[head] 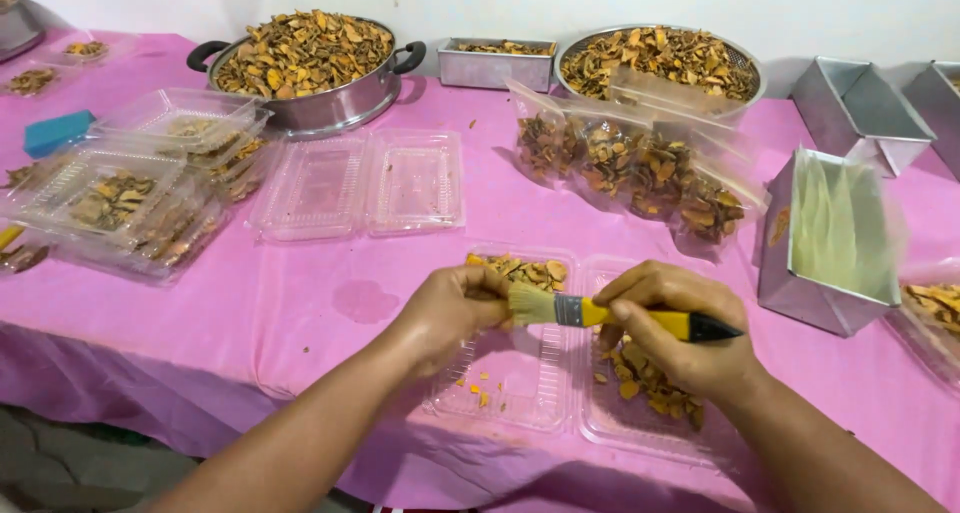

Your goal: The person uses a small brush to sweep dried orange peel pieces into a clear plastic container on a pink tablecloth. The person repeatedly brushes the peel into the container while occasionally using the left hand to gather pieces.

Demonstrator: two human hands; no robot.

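My right hand [685, 328] grips a brush [600, 313] with a yellow-and-black handle and pale bristles that point left. My left hand [445, 313] is closed on a small dried slice right at the bristle tips; the slice is mostly hidden by my fingers. Both hands hover over an open clear plastic clamshell box [520, 378] on the pink tablecloth. Its left half holds dried orange-brown slices [520, 269] at the far end and crumbs near me. More slices [650, 383] lie in its right half under my right hand.
An empty open clamshell [360, 185] lies further back. Stacked filled clamshells [130, 198] stand at left. A large metal pot [305, 63] and a metal bowl [660, 63] hold dried slices. Filled plastic bags [630, 168] and metal tins [835, 243] are at right.
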